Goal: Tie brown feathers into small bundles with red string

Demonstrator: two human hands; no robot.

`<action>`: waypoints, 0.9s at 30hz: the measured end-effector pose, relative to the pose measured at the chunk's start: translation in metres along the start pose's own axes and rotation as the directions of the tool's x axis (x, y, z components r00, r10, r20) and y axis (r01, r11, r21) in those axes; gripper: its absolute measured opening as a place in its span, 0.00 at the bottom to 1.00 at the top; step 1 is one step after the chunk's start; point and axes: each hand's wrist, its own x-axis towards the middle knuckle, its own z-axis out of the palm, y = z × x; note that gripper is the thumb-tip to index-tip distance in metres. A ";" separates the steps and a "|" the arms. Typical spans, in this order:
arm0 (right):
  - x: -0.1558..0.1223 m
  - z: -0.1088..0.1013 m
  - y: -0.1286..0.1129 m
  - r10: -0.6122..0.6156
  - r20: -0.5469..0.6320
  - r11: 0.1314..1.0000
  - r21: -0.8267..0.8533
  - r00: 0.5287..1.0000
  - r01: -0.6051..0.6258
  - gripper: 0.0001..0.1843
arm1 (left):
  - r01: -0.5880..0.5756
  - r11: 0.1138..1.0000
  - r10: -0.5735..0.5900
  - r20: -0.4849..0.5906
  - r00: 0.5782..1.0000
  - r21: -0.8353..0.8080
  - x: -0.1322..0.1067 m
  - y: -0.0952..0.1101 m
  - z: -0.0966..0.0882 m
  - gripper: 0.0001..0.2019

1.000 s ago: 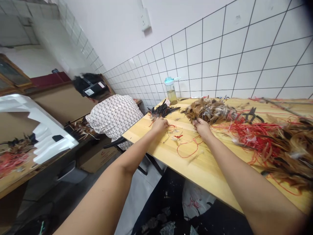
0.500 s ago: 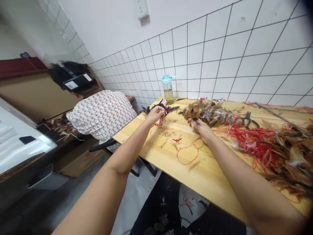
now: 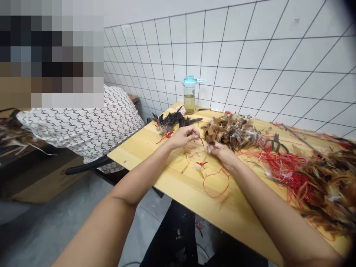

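My left hand [image 3: 185,137] is closed in a pinch on a short red string [image 3: 201,141], whose end hangs from the fingertips. Close by on the right, my right hand [image 3: 222,154] is also pinched shut, on what looks like a small dark-tipped feather [image 3: 211,143]; the fingers hide most of it. Just behind the right hand lies a heap of brown feathers [image 3: 230,129]. Beyond my left hand is a bunch of black feathers [image 3: 169,121] with red string around its base. A loop of red string [image 3: 215,195] and a red scrap [image 3: 201,163] lie in front of the hands.
A water bottle [image 3: 189,96] stands at the table's back, beside a red-and-white marker [image 3: 219,111]. To the right are black-handled pliers [image 3: 276,144], tangled red string [image 3: 286,163] and more brown feathers [image 3: 330,185]. A person in a patterned shirt [image 3: 83,126] sits at left.
My right hand has moved from the brown feather heap toward my left hand. My left hand has shifted right, away from the black feathers. The view has turned left and down.
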 end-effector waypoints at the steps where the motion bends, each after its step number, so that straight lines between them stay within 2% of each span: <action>1: 0.000 0.003 0.000 0.031 -0.003 0.999 0.043 1.000 -0.031 0.14 | -0.016 1.000 0.016 -0.004 1.000 0.016 0.000 -0.003 0.002 0.08; 5: 0.012 0.015 -0.002 0.074 -0.009 0.988 0.140 0.997 -0.072 0.13 | -0.053 0.993 0.049 0.035 0.998 0.109 -0.002 -0.007 0.008 0.06; 10: 0.032 0.027 -0.003 0.100 0.000 0.985 0.141 0.995 -0.099 0.13 | -0.035 0.995 0.030 0.052 0.998 0.091 -0.006 -0.003 0.001 0.04; 13: 0.036 0.025 0.001 0.122 -0.005 0.981 0.153 0.992 -0.120 0.11 | -0.035 0.975 0.037 -0.006 0.999 0.218 -0.008 -0.003 -0.011 0.03; 18: 0.034 0.015 0.008 0.152 -0.062 0.969 0.206 0.986 -0.136 0.10 | 0.113 0.849 -0.046 -0.140 0.989 0.517 -0.010 -0.012 -0.038 0.04; 21: 0.032 0.012 0.010 0.182 -0.091 0.960 0.233 0.979 -0.157 0.09 | 0.205 0.799 -0.114 -0.191 0.975 0.565 -0.013 -0.020 -0.050 0.05; 24: 0.031 0.009 0.011 0.162 -0.110 0.951 0.282 0.981 -0.125 0.09 | 0.255 0.779 -0.161 -0.211 0.964 0.572 -0.015 -0.026 -0.058 0.05; 26: 0.030 0.006 0.012 0.130 -0.140 0.948 0.306 0.982 -0.082 0.09 | 0.244 0.765 -0.130 -0.228 0.965 0.597 -0.015 -0.026 -0.060 0.04; 27: 0.030 0.006 0.013 0.117 -0.155 0.948 0.312 0.981 -0.064 0.09 | 0.213 0.763 -0.079 -0.239 0.968 0.610 -0.015 -0.024 -0.059 0.04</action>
